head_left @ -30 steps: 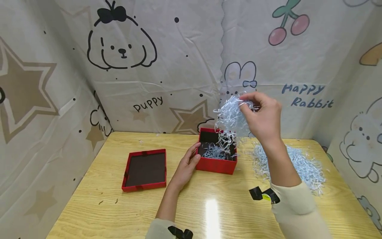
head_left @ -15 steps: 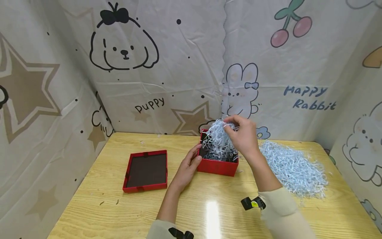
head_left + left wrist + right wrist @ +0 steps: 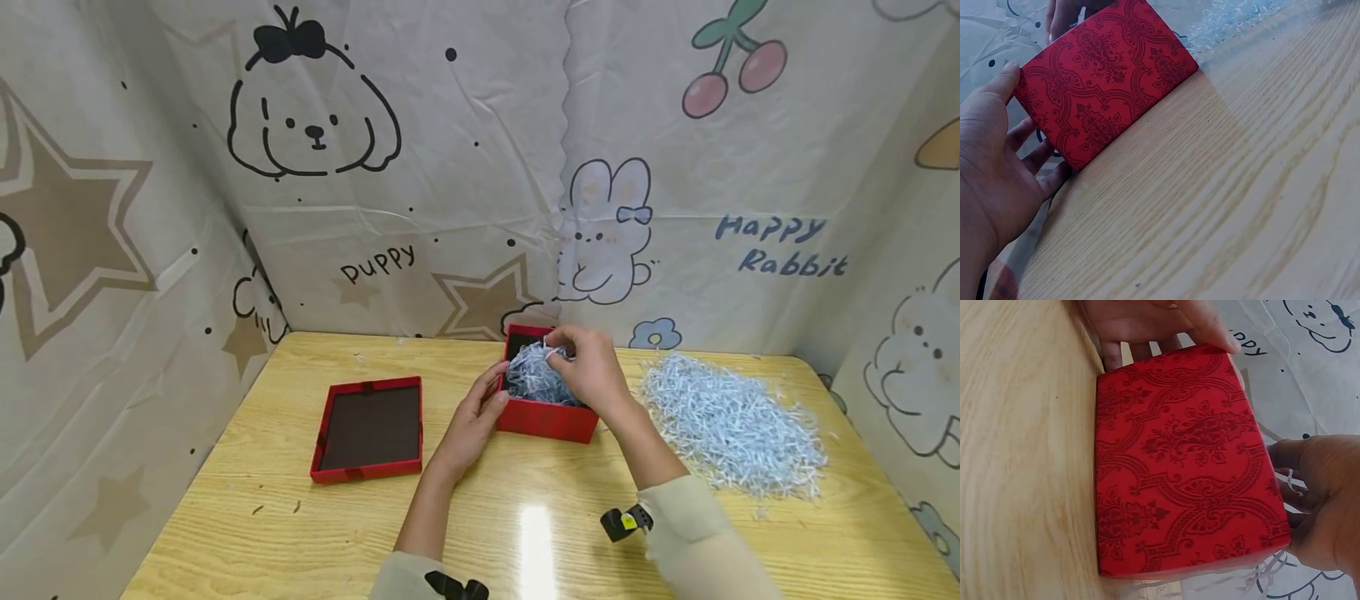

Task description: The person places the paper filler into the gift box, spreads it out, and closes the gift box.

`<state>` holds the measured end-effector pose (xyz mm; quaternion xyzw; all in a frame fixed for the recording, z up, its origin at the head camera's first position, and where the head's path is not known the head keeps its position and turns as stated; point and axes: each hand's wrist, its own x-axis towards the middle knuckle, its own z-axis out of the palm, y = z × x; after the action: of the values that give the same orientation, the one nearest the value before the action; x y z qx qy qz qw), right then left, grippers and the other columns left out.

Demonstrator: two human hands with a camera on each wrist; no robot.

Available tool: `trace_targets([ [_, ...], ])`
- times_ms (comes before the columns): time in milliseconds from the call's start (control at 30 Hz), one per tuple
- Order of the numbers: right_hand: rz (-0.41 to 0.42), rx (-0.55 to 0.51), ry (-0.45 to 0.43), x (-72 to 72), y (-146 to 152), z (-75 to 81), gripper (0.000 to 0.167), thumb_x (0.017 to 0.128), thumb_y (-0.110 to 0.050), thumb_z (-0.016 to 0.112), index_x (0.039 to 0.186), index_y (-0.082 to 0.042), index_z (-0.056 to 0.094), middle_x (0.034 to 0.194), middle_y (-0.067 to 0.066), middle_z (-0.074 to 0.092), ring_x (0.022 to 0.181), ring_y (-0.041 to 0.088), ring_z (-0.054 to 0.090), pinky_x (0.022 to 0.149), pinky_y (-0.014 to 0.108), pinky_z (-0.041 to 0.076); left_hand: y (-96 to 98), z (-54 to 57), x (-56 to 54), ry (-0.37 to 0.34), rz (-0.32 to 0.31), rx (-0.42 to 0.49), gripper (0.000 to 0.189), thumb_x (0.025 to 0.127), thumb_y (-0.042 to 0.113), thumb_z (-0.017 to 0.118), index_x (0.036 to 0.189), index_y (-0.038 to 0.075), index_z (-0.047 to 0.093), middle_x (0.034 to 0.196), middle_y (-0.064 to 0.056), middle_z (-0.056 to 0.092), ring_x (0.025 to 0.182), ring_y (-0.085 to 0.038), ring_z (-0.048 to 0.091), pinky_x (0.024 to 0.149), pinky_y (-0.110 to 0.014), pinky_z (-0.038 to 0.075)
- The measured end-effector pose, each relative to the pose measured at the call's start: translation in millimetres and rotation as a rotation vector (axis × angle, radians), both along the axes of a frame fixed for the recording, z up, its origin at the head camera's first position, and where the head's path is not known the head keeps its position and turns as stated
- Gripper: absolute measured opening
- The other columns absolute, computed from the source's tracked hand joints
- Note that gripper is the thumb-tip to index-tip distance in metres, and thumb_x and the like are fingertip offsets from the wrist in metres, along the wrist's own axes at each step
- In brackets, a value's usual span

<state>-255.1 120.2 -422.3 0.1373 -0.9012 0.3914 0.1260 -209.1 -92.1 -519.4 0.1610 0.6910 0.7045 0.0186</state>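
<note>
A red patterned box [image 3: 547, 422] with a dark inside stands at the back middle of the table, its top uncovered. Pale blue shredded paper [image 3: 534, 377] fills much of it. My left hand [image 3: 471, 425] steadies the box's left wall with extended fingers, the thumb at the near corner [image 3: 1019, 75]. Over the box's right side, my right hand [image 3: 591, 373] pinches the shredded paper between thumb and fingers, low inside the rim. The right wrist view shows that hand [image 3: 1329, 494] behind the box's upper edge, its fingertips hidden, with a white strand by its fingers.
A loose pile of shredded paper [image 3: 738, 429] lies on the right of the table [image 3: 337, 533]. To the left is a red lid [image 3: 367, 429], dark inside facing up. Printed cloth [image 3: 480, 183] hangs close behind and at both sides.
My right hand has come down and left from above the box, bringing its clump of shredded paper into it. The left hand stays against the box.
</note>
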Motion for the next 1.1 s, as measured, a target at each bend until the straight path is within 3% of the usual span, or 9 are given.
trace_targets([
  [600, -0.018, -0.002, -0.096, 19.0, 38.4, 27.8, 0.031, 0.096, -0.008, 0.078, 0.125, 0.0, 0.072, 0.122, 0.022, 0.073, 0.113, 0.038, 0.069, 0.097, 0.053, 0.059, 1.9, 2.1, -0.7, 0.008, -0.026, 0.011, 0.052, 0.113, 0.019, 0.052, 0.164, 0.019, 0.04, 0.169, -0.003, 0.036, 0.158, -0.025, 0.03, 0.128, -0.045, 0.027],
  [833, -0.111, -0.052, -0.081, 32.6, 77.3, 27.5, 0.032, 0.098, -0.013, 0.077, 0.127, 0.001, 0.07, 0.125, 0.023, 0.071, 0.117, 0.04, 0.067, 0.098, 0.054, 0.058, 0.9, 1.1, 0.7, -0.005, -0.015, -0.007, 0.053, 0.112, 0.022, 0.054, 0.163, 0.022, 0.041, 0.169, -0.001, 0.036, 0.158, -0.026, 0.031, 0.128, -0.046, 0.027],
  [1000, -0.203, -0.072, -0.09, 42.1, 111.5, 18.5, 0.037, 0.1, -0.02, 0.075, 0.131, 0.0, 0.068, 0.128, 0.023, 0.07, 0.121, 0.041, 0.066, 0.099, 0.051, 0.057, -0.2, 1.9, 1.0, -0.014, -0.013, 0.001, 0.052, 0.113, 0.022, 0.053, 0.163, 0.02, 0.04, 0.169, -0.002, 0.036, 0.158, -0.026, 0.03, 0.128, -0.045, 0.027],
  [1100, -0.266, -0.081, -0.112, 48.7, 134.8, 9.5, 0.043, 0.101, -0.024, 0.074, 0.135, 0.0, 0.066, 0.131, 0.024, 0.068, 0.122, 0.042, 0.065, 0.096, 0.038, 0.058, -0.4, 1.4, 0.7, -0.014, -0.02, 0.006, 0.053, 0.113, 0.021, 0.052, 0.164, 0.019, 0.04, 0.17, -0.002, 0.035, 0.158, -0.026, 0.029, 0.128, -0.046, 0.026],
])
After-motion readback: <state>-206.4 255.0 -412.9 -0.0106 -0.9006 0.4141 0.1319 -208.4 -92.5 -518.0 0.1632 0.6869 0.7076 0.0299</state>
